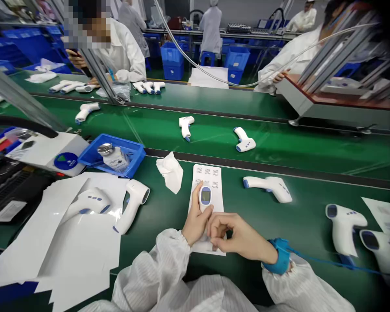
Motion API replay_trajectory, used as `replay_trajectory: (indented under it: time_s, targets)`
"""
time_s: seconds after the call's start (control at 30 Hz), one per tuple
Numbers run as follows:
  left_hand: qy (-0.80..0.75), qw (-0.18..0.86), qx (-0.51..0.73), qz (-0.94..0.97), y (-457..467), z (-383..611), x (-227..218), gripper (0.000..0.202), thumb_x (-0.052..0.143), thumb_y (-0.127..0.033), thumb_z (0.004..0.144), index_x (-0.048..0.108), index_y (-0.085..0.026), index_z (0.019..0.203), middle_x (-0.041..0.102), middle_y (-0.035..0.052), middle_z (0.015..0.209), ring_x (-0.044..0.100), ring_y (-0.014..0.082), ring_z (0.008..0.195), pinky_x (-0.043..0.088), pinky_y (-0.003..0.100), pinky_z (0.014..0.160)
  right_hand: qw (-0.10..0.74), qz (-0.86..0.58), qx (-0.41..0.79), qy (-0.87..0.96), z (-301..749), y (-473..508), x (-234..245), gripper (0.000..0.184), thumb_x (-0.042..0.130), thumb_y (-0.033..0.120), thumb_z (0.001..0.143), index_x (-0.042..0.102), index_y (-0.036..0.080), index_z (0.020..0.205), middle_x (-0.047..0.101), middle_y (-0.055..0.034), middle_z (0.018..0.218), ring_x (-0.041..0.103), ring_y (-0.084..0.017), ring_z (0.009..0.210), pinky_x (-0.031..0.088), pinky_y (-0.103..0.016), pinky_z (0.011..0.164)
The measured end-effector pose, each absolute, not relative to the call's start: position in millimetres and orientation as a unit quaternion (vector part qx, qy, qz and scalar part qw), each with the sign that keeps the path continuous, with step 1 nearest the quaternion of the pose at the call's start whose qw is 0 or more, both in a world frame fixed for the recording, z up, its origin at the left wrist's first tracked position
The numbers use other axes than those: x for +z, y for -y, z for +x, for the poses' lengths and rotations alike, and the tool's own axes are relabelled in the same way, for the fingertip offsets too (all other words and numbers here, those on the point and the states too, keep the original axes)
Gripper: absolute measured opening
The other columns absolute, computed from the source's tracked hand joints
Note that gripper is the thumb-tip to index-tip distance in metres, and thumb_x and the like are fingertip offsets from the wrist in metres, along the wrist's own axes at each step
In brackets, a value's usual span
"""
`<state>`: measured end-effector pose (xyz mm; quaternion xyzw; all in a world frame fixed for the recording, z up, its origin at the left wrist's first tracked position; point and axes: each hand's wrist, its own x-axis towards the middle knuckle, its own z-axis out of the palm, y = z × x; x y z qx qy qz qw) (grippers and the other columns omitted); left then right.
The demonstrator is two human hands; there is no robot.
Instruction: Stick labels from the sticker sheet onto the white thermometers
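Note:
My left hand [197,219] holds a white infrared thermometer [205,197] upright, with its small display facing up. The thermometer rests over a white sheet of printed labels [208,182] on the green mat. My right hand [238,236] is next to the handle, with its fingertips pinched together against it. Whatever they pinch is hidden. A blue wrist strap [277,256] circles my right wrist. Other white thermometers lie nearby, one [268,188] to the right and one [133,203] to the left on white paper sheets [65,247].
A blue tray [117,149] holding a bottle stands at the left, beside a crumpled tissue [170,172]. Green conveyor belts [214,134] carry more thermometers. Aluminium posts, blue bins and several co-workers in white coats stand beyond.

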<state>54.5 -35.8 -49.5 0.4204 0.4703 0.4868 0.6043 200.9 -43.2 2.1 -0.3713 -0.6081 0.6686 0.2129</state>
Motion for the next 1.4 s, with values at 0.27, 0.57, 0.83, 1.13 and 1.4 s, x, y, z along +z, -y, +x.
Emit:
replay_trajectory:
  time_s: [0.27,0.57,0.83,1.13,1.4]
  targets:
    - [-0.475,0.640,0.464,0.386,39,56,-48,0.074,0.066,-0.036,0.083,0.030,-0.033,0.148,0.044,0.0087,0.144,0.059,0.0278,0.113,0.058,0.034,0.078,0.353,-0.462,0.403,0.707,194,13,-9,0.007,0.062,0.016,0.081,0.060,0.022,0.077,0.060,-0.0062,0.101,0.059,-0.019,0.090,0.049,-0.031,0.071]
    - [-0.476,0.672,0.440,0.358,37,56,-44,0.071,0.058,-0.028,0.086,0.025,-0.040,0.148,0.039,0.0068,0.148,0.066,0.0186,0.081,0.047,0.021,0.039,0.380,-0.464,0.409,0.688,192,-18,-8,0.009,0.062,0.018,0.082,0.060,0.022,0.074,0.064,-0.0032,0.092,0.062,-0.019,0.092,0.047,-0.035,0.088]
    - [-0.472,0.669,0.431,0.380,37,56,-45,0.070,0.053,-0.023,0.088,0.021,-0.040,0.148,0.020,0.0046,0.158,0.064,0.0151,0.080,0.046,0.019,0.038,0.361,-0.443,0.424,0.702,192,-27,-4,0.009,0.063,0.016,0.080,0.059,0.021,0.074,0.066,-0.0023,0.089,0.063,-0.018,0.088,0.048,-0.034,0.084]
    - [-0.475,0.663,0.429,0.389,36,57,-48,0.070,0.052,-0.021,0.088,0.021,-0.039,0.148,0.032,0.0088,0.151,0.062,0.0119,0.068,0.045,0.020,0.036,0.343,-0.417,0.447,0.713,197,-34,-3,0.011,0.064,0.012,0.078,0.059,0.021,0.075,0.066,-0.0015,0.090,0.062,-0.017,0.087,0.048,-0.033,0.084]
    - [-0.460,0.671,0.440,0.380,37,57,-48,0.067,0.053,-0.023,0.088,0.024,-0.041,0.146,0.025,0.0081,0.154,0.055,0.0064,0.058,0.045,0.019,0.035,0.323,-0.405,0.457,0.724,197,-38,3,0.013,0.063,0.007,0.075,0.061,0.020,0.073,0.066,-0.0021,0.091,0.063,-0.017,0.088,0.047,-0.031,0.085]
